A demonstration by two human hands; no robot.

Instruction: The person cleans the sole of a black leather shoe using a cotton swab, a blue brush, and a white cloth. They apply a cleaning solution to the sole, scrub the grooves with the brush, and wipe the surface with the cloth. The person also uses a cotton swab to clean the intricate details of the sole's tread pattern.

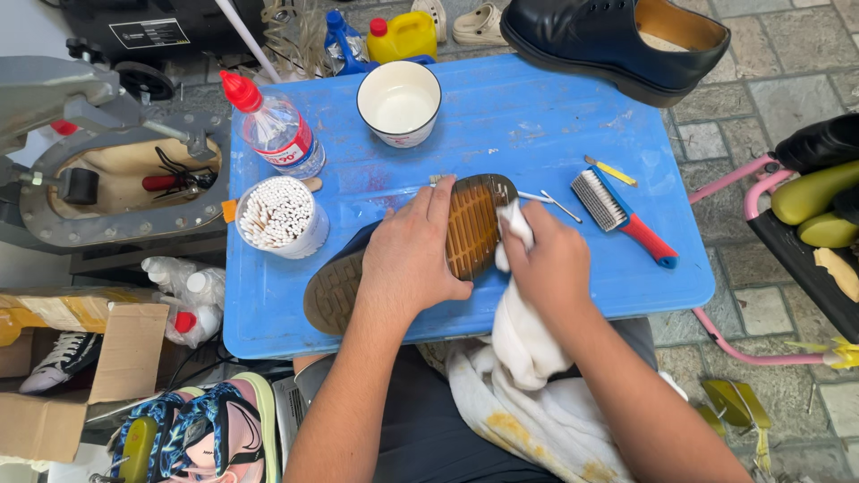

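A dark shoe (340, 277) lies sole-up on the blue plastic table (537, 125), its ribbed brown sole (474, 224) facing me. My left hand (412, 255) presses down on the middle of the sole and holds the shoe. My right hand (546, 264) grips a white cloth (519, 335) and pushes it against the right edge of the sole near the toe. The cloth trails down onto my lap, stained yellow lower down.
On the table stand a tub of cotton swabs (279, 215), a red-capped clear bottle (273, 130), a white bowl (399, 103), a red-and-blue brush (622, 215) and thin metal tools (559, 204). A black shoe (617, 40) rests at the far edge. Sneakers (192, 434) and a cardboard box (80, 358) lie left.
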